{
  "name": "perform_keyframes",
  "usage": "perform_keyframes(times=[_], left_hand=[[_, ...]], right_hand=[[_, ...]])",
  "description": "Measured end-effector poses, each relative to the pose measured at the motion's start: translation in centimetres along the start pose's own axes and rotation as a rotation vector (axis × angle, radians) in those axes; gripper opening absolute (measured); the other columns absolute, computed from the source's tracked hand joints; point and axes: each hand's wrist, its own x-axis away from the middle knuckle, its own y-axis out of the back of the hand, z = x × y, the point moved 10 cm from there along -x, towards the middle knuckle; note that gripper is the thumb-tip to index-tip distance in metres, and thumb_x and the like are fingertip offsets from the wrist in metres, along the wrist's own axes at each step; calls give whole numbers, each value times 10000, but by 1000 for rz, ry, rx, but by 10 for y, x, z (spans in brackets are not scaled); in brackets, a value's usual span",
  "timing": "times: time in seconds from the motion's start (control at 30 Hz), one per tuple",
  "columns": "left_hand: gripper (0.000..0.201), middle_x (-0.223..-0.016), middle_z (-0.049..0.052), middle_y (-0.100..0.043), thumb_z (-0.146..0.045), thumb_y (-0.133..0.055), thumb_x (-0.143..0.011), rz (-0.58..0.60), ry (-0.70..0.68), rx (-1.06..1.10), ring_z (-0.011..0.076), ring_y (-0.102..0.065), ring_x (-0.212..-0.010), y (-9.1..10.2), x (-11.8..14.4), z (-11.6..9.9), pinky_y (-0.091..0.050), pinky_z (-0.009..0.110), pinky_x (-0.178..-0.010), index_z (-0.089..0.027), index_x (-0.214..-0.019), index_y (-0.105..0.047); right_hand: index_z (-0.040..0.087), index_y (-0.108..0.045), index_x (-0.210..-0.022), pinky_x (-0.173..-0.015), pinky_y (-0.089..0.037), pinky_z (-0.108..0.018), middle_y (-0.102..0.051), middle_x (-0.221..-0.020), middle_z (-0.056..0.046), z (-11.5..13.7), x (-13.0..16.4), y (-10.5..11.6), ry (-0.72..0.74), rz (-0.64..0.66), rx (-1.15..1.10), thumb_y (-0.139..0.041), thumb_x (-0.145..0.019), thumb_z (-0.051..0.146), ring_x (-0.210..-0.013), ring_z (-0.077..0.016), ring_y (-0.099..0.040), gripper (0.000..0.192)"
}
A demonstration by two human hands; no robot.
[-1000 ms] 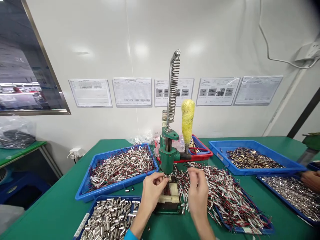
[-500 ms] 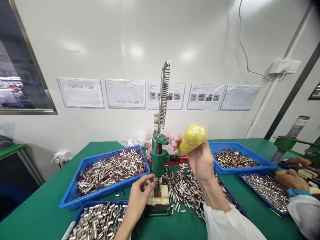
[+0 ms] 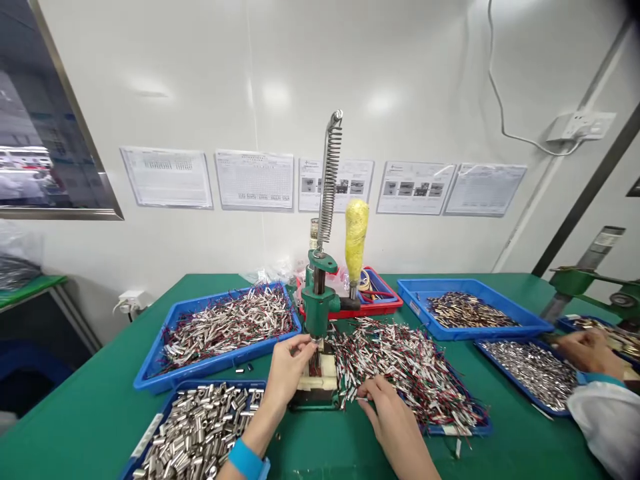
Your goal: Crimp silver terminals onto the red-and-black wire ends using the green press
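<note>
A: How are the arms set?

B: Both rise from the bottom edge and slant inward. The left hand (image 3: 289, 370) reaches higher, up to the press (image 3: 317, 313), a blue band (image 3: 246, 459) round its wrist. The right hand (image 3: 389, 410) sits lower, its back turned up, fingers curled inward by the near edge of the loose wired parts (image 3: 395, 367).

A: And how wide is the left one?

B: Narrow. Thumb and fingers come nearly together just under the press head, above the cream pad (image 3: 329, 373) on the base (image 3: 314, 401). Whether a piece is pinched there, I can't tell; the tips and the metal run together.

A: The right?

B: Narrow too, thumb and forefinger close to each other. A small pale bit shows at the tips, but I can't tell if it is gripped or just lying beside them.

A: Nobody on the handle (image 3: 356, 241), then?

B: No, it stands upright at the right of the press, clear of both hands.

A: Where do the wired parts lie?

B: Right of the press, heaped over a blue tray (image 3: 483, 430) and spilling onto the counter (image 3: 345, 453). More fill the tray (image 3: 155, 380) at the left. Metal tubes (image 3: 203, 427) fill another, nearer one, beside the left forearm.
</note>
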Motion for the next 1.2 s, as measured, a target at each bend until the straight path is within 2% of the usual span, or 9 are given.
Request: perform_keyframes(times=[0.17,0.3,0.5,0.67,0.77,0.87,0.97,1.1,1.2], left_hand=[[371,-554,-60,-407,-505,-762,-673,27,26,29,110,-361,-566,-1,-1,-6,-274,259,-587,-161,-644,-624],[540,-543,-49,-456,-665,-761,-675,116,124,95,105,-382,-525,-8,14,-4,-262,252,-558,-135,-770,-717],[559,-623,-70,-464,-661,-833,-680,207,314,528,45,-337,-500,-8,56,-13,-187,212,-526,-165,-920,-737],[451,-520,-72,-474,-600,-790,-784,272,266,498,38,-309,-446,3,66,-33,-169,211,-502,-163,-880,-732],[444,-649,-16,-642,-562,-801,-791,153,241,478,48,-414,-496,31,55,-28,-254,188,-519,-178,-1008,-750],[636,-1118,37,-719,-513,-847,-743,-234,265,575,55,-535,-661,93,47,2,-350,168,-587,-270,-1300,-660],[728,-1145,27,-695,-497,-865,-686,-477,246,527,67,-545,-690,147,52,30,-369,170,-597,-270,-1338,-635],[494,-923,18,-710,-533,-740,-786,-348,154,163,119,-560,-674,174,55,30,-397,209,-611,-213,-1161,-720],[260,-896,35,-744,-399,-618,-885,-75,17,-286,182,-624,-753,158,55,18,-425,258,-693,-221,-998,-770]], right_hand=[[273,-632,-846,-646,-548,-232,-652,-880,-1,16,2,-7,60,-45,-45,-517,-996,329,-788,-166,-705,197],[260,-605,-832,-688,-559,-220,-640,-833,-2,24,5,-8,64,-82,-140,-453,-1040,455,-752,-152,-697,323],[259,-586,-861,-601,-524,-175,-631,-713,13,-6,14,-17,-80,-69,-248,-421,-1037,531,-609,-129,-646,364],[265,-593,-875,-552,-507,-170,-635,-657,20,-22,17,-23,-169,-54,-334,-386,-1017,618,-533,-127,-617,433],[268,-598,-842,-515,-491,-176,-634,-633,14,-23,16,-24,-180,-48,-363,-391,-993,668,-510,-133,-612,475],[264,-625,-857,-545,-505,-167,-658,-670,1,-22,17,-23,-180,-75,-379,-409,-978,691,-555,-131,-640,494],[258,-680,-952,-588,-525,-167,-671,-716,-11,-19,17,-15,-152,-157,-364,-441,-971,683,-608,-131,-652,488],[263,-736,-931,-544,-517,-171,-709,-770,-20,-8,15,-3,-65,-213,-337,-531,-929,685,-539,-113,-616,470],[260,-729,-852,-495,-497,-165,-686,-692,-3,-8,15,2,-104,-219,-312,-541,-903,722,-494,-107,-592,501]])
